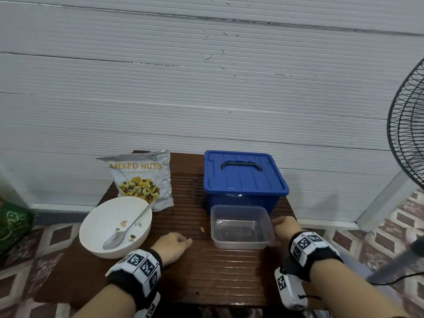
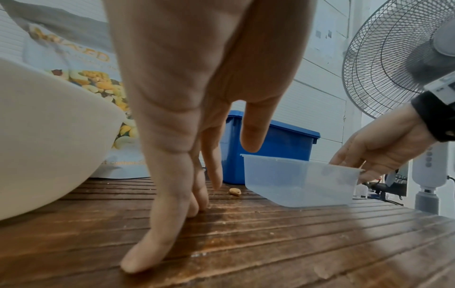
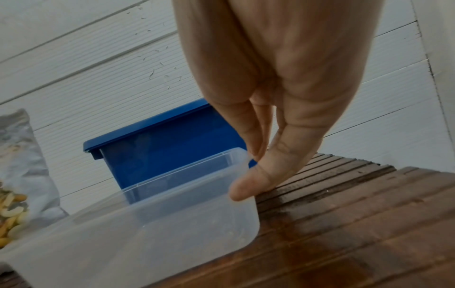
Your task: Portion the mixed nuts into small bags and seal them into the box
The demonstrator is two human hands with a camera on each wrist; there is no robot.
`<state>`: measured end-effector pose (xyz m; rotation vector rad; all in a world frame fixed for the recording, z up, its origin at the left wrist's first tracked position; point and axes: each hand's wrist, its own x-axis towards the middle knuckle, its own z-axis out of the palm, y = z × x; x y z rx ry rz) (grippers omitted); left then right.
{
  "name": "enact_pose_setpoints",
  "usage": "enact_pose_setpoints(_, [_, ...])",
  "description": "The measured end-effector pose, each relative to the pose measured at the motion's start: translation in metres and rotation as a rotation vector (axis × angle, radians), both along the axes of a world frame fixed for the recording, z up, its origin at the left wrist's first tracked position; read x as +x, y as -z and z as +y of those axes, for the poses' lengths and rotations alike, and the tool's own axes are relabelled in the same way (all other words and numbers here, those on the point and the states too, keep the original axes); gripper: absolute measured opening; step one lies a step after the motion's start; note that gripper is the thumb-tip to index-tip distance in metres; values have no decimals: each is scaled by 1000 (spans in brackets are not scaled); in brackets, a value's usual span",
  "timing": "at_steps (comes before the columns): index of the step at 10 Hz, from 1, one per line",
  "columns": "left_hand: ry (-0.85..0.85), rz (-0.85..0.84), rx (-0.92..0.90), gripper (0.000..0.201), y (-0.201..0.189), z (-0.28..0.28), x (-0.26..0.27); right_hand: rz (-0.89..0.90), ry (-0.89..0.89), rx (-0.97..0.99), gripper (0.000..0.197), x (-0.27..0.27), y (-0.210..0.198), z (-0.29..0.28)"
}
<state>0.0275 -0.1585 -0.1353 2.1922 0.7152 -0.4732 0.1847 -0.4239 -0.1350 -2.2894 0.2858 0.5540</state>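
Observation:
The white "MIXED NUTS" bag (image 1: 142, 180) stands at the back left of the brown slatted table (image 1: 218, 271). In front of it sits a white bowl (image 1: 114, 226) with a metal spoon (image 1: 124, 230) and a few nuts inside. The blue box (image 1: 245, 177) stands at the back right with its lid on. An empty clear plastic container (image 1: 241, 226) sits before it. My right hand (image 3: 248, 171) pinches that container's right rim between thumb and fingers. My left hand (image 2: 216, 185) rests its straight fingertips on the table, holding nothing. One loose nut (image 2: 235, 191) lies just ahead of them.
A standing fan (image 1: 408, 134) is off the table's right side, its cable on the tiled floor. A white panelled wall (image 1: 206, 88) runs behind the table. Something green (image 1: 11, 223) sits on the floor at the left. No small bags are in view.

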Motion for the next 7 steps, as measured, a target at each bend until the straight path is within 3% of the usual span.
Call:
enact_pose_setpoints(1, [-24,-9,1,40,2,0,-1,40,81,123,9,-8,-2,0])
enact_pose_setpoints(2, [9,-17,38,40,0,-3,-4,22,89,168,14,-12,0,-3])
enact_pose_setpoints(5, [163,-62,257,46,2,-2,-23,8,142,187,11,-8,12,-6])
enact_pose_setpoints(7, [276,-108,405,61,16,10,-37,-41,141,148,6,-12,12,-4])
